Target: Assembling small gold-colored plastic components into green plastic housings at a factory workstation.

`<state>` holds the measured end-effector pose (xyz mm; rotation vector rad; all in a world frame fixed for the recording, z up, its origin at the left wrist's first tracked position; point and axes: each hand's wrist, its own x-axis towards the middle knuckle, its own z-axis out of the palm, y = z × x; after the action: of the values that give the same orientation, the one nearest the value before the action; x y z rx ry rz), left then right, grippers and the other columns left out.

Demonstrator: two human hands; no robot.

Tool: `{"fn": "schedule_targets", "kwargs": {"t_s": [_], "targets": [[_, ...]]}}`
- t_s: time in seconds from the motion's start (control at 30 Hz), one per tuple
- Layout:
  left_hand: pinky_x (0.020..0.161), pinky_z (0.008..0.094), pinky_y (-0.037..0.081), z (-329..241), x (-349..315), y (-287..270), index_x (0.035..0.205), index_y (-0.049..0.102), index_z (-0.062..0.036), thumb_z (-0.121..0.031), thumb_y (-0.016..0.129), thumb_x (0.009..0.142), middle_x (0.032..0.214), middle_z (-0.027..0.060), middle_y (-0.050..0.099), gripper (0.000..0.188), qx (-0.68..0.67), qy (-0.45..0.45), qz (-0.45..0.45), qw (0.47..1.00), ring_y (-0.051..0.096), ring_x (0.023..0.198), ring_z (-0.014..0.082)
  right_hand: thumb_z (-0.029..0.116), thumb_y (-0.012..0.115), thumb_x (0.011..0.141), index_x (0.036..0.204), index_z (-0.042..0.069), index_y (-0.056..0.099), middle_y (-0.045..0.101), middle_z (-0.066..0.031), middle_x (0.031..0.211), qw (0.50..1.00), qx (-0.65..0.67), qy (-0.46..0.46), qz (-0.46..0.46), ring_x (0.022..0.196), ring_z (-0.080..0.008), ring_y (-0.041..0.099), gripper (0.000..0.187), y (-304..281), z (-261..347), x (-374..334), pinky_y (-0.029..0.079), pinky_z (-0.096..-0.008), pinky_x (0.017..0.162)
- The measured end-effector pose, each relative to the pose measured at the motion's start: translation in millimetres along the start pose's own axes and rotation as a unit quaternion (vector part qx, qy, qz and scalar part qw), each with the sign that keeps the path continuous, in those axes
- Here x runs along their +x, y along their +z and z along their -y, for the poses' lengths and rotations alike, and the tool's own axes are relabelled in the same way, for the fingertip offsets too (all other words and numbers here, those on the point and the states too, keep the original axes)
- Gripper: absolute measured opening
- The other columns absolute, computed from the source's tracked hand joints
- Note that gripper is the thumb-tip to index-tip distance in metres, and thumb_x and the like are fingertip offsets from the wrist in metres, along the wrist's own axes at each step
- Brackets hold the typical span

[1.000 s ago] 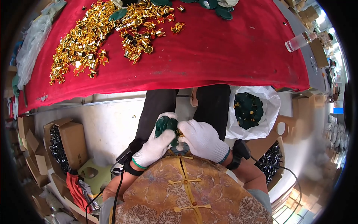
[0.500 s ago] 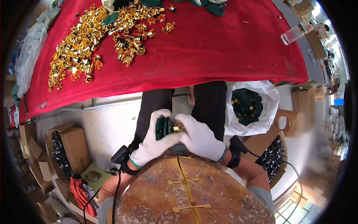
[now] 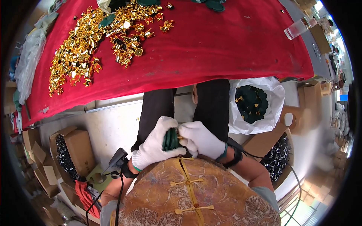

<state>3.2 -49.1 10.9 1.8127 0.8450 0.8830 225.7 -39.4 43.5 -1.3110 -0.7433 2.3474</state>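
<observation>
Both my hands wear white knitted gloves and meet in front of my body, above my lap. My left hand (image 3: 154, 142) is closed around a stack of dark green, scalloped pieces (image 3: 170, 140) turned on edge. On the stack's right side, the fingers of my right hand (image 3: 203, 139) pinch a small shiny gold fitting (image 3: 180, 137). Most of the fitting is hidden by the glove; it appears to touch the green stack.
A red cloth (image 3: 211, 49) covers the table ahead, with a heap of small gold fittings (image 3: 77, 45) at its left. Right of my legs sits a white bag (image 3: 275, 109) of green pieces (image 3: 250, 107). Cardboard boxes (image 3: 81, 148) stand either side; a clear glass (image 3: 296, 29) is far right.
My hands have drawn slightly nearer my body. My right fingers have closed over the gold fitting, which showed more plainly before, and my left hand has turned the green stack a little.
</observation>
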Motion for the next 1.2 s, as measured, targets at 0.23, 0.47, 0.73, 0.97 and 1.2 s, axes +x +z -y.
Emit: {"fn": "schedule_targets", "kwargs": {"t_s": [0.23,0.47,0.73,0.97,1.2], "targets": [[0.101,0.0339,0.051,-19,4,0,0.142,0.047,-0.0086,-0.008,0.093,0.077,0.124,0.0067,0.054,0.08,-0.273,-0.236,-0.058,0.931,0.057,0.117,0.0162,0.034,0.067,0.106,0.111,0.003,0.064,0.062,-0.0082,0.081,0.889,-0.361,-0.264,-0.098,0.061,-0.0218,0.065,0.032,-7,-1,7,0.052,-0.0357,0.055],[0.107,0.0318,0.048,-30,8,-4,0.147,0.046,-0.0076,-0.001,0.083,0.078,0.133,0.004,0.055,0.078,-0.532,-0.348,-0.059,0.77,0.056,0.125,0.0146,0.027,0.077,0.094,0.121,0.008,0.063,0.063,-0.0133,0.096,0.692,-0.584,-0.41,-0.112,0.077,-0.035,0.069,0.036,-4,-21,8,0.056,-0.0444,0.064],[0.098,0.0425,0.052,-13,22,-10,0.134,0.053,-0.007,-0.006,0.093,0.072,0.124,0.014,0.057,0.074,0.122,0.027,0.018,0.992,0.061,0.115,0.0313,0.033,0.06,0.11,0.112,0.0,0.062,0.056,-0.0004,0.068,0.978,0.177,0.062,0.089,0.048,-0.0123,0.057,0.033,-16,-1,14,0.054,-0.0333,0.053],[0.097,0.0356,0.054,-30,25,-10,0.14,0.049,-0.0097,0.0,0.09,0.077,0.123,0.0059,0.057,0.076,-0.295,-0.268,-0.077,0.914,0.06,0.115,0.0171,0.021,0.069,0.099,0.133,0.008,0.059,0.065,-0.014,0.102,0.747,-0.499,-0.422,-0.119,0.081,-0.0377,0.071,0.038,-6,9,11,0.059,-0.0448,0.072],[0.099,0.0322,0.053,-32,28,-13,0.142,0.048,-0.0115,0.011,0.082,0.077,0.126,0.0033,0.054,0.077,-0.466,-0.357,-0.037,0.809,0.058,0.117,0.0147,0.021,0.08,0.089,0.129,0.012,0.059,0.062,-0.0102,0.102,0.698,-0.591,-0.393,-0.1,0.082,-0.034,0.071,0.046,-10,-1,12,0.058,-0.0445,0.068]]}}
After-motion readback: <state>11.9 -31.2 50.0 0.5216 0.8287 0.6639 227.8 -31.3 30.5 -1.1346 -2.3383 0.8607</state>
